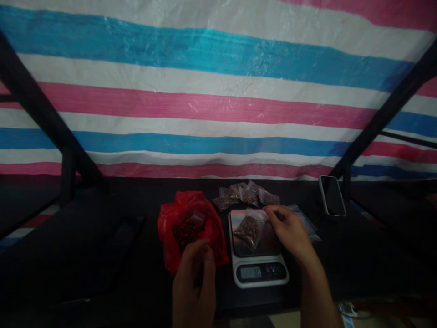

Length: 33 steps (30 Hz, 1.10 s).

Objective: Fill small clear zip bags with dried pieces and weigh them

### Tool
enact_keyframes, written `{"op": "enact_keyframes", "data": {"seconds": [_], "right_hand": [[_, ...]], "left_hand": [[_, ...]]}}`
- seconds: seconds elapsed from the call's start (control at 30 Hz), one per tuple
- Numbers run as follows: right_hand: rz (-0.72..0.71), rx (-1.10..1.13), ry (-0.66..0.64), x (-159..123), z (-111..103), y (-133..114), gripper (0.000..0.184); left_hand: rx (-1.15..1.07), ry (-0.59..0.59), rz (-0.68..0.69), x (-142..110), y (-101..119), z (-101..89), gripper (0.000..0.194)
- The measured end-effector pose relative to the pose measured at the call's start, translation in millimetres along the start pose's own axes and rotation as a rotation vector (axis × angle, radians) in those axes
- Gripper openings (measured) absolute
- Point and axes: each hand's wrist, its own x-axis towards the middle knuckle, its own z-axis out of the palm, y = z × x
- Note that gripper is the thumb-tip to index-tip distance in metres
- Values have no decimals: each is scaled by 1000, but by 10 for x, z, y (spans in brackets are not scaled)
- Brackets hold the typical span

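A small kitchen scale point(258, 269) stands on the dark table with a clear bag of brown pieces point(249, 229) lying on its platform. My right hand point(288, 230) pinches the top edge of that clear bag. To the left lies an open red plastic bag point(177, 218) holding dark brown pieces. My left hand point(194, 278) is at the red bag's near edge, fingers curled together; what they hold is hidden.
Several filled small clear bags point(246, 196) lie behind the scale. Empty clear bags point(307, 223) lie to the right of my right hand. A phone point(332, 196) rests face up at the back right. A striped tarp point(218, 91) and black frame bars stand behind.
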Motion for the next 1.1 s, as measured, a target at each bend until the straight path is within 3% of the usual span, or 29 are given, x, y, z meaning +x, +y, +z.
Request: {"op": "enact_keyframes", "data": {"seconds": [0.43,0.63,0.83,0.97,1.1], "right_hand": [[-1,-35,-57,-18,47,144,36],[29,-52,-95,-31,80,107,30],[83,263,-158,-67,-18,-205,25],[42,454,-352,-162,25,-516,19],[51,586,-562,-273,282,-792,17]], "left_hand": [[20,32,-4,14,-63,-4,39],[-9,126,-29,-4,13,58,38],[14,69,52,48,28,0,31],[27,69,118,72,36,5,38],[-150,-84,-60,81,108,52,55]]}}
